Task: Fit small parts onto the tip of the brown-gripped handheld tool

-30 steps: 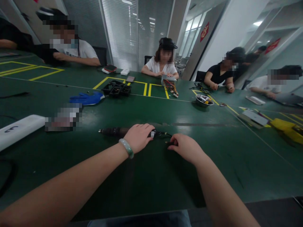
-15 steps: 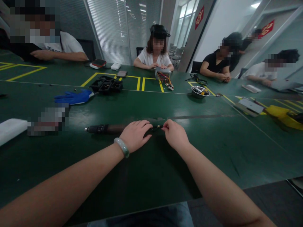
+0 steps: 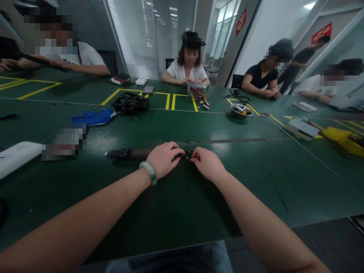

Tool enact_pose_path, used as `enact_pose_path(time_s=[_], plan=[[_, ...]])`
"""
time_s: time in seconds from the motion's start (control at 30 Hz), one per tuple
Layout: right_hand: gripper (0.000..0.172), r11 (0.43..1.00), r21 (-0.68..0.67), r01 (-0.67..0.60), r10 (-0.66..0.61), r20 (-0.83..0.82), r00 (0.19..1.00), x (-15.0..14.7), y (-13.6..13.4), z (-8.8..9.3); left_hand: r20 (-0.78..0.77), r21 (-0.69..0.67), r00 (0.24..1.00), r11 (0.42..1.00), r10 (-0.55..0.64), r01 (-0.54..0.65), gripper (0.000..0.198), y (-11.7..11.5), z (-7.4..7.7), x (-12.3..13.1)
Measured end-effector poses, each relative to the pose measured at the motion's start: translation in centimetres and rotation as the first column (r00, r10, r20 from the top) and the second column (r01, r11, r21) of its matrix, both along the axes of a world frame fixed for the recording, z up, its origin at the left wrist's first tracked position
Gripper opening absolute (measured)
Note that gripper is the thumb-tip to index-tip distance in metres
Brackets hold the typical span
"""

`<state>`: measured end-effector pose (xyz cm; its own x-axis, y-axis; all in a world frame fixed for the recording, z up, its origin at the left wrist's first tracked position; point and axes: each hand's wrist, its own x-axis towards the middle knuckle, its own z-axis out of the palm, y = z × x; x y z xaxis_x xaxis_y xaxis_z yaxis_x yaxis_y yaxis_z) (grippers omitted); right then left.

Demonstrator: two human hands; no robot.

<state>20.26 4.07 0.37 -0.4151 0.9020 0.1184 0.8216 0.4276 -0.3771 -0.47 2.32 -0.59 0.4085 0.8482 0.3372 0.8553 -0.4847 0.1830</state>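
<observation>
An electric screwdriver [image 3: 139, 153] with a brown body, black nose and silver tip lies lengthwise on the green table, its tip to the left. My left hand [image 3: 163, 157], with a pale green bangle on the wrist, is closed over its right-hand end, which the fingers partly hide. Between my two hands shows a small dark part [image 3: 187, 156] with bright metal spots. The closed fingertips of my right hand [image 3: 209, 161] pinch the right side of this part. Whether it joins the screwdriver, I cannot tell.
A blue glove [image 3: 95, 116], a blurred-out item [image 3: 66, 142] and a white object [image 3: 19, 157] lie to the left. Farther back are black frame parts [image 3: 131, 102] and a metal bowl [image 3: 241, 110] with small items. Several people sit around the table.
My right hand has moved slightly left, nearer my left hand, its fingers shifting on the small dark part. My left fingers have curled a little. The view has shifted slightly.
</observation>
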Motion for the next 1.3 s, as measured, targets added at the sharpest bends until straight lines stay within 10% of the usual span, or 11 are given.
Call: enact_pose_path(time_s=[1.3], plan=[[0.007, 0.996, 0.093, -0.015, 0.036, -0.233, 0.972, -2.0, -0.5, -1.3, 0.039, -0.008, 0.999, 1.000, -0.016, 0.016, 0.023, -0.2, -0.2, -0.8]])
